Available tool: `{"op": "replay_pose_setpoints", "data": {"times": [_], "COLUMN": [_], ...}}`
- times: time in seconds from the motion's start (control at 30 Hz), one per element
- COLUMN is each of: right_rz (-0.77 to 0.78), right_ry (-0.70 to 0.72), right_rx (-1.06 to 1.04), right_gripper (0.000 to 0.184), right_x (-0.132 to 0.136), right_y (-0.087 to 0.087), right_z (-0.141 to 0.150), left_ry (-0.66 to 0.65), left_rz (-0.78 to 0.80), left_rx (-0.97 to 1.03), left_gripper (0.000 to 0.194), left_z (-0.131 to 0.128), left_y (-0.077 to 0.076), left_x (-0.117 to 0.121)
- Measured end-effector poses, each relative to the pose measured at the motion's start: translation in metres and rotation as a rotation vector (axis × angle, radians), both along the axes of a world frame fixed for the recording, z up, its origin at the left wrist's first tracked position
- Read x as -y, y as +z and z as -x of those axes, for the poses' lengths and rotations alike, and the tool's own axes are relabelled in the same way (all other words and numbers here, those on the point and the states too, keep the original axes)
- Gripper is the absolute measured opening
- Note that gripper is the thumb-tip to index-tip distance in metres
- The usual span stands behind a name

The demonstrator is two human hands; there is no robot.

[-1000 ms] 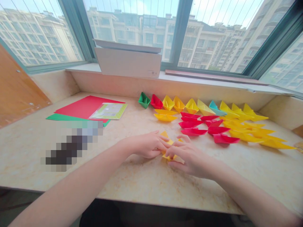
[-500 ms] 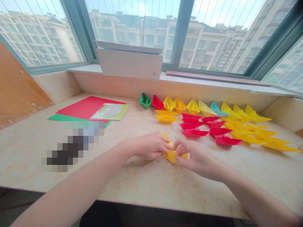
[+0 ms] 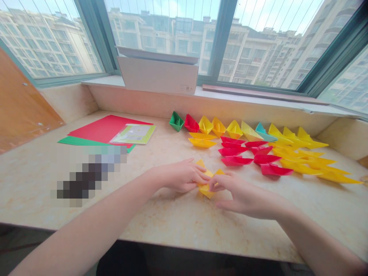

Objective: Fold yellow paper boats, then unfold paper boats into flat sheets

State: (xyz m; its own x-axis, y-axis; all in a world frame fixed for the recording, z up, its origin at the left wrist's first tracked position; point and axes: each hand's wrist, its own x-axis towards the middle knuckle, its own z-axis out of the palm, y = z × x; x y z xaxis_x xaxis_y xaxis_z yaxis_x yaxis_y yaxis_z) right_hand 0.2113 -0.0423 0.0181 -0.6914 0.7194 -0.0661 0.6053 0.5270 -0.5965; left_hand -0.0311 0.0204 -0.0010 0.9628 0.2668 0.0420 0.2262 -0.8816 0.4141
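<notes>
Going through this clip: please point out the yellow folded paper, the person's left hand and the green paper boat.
yellow folded paper point(image 3: 206, 189): head view, on its lower point, between the hands.
left hand point(image 3: 179, 176): head view, on the back of the hand.
green paper boat point(image 3: 176, 121): head view, on its hull.

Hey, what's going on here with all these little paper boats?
A person holds a folded yellow paper between their left hand and right hand, just above a marble-patterned counter. Beyond the hands, origami paper boats stand in rows, mostly yellow and red, with one green and one teal among them. Red and green paper sheets lie further left.
</notes>
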Motion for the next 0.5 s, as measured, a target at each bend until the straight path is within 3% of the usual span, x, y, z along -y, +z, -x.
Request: {"op": "replay_pose_setpoints", "data": {"times": [0.27, 0.5], "right_rz": [-0.149, -0.26], "right_ry": [0.033, -0.038], "right_rx": [-0.009, 0.016], "right_gripper": [0.013, 0.012], "right_x": [-0.005, -0.013], "right_y": [-0.008, -0.024], "right_z": [0.015, 0.02], "left_ry": [0.02, 0.009], "left_rz": [0.02, 0.049], "left_rx": [-0.041, -0.001], "left_gripper": [0.036, 0.038], "left_z": [0.001, 0.001], "left_y": [0.0, -0.001], "left_x": [-0.002, -0.002]}}
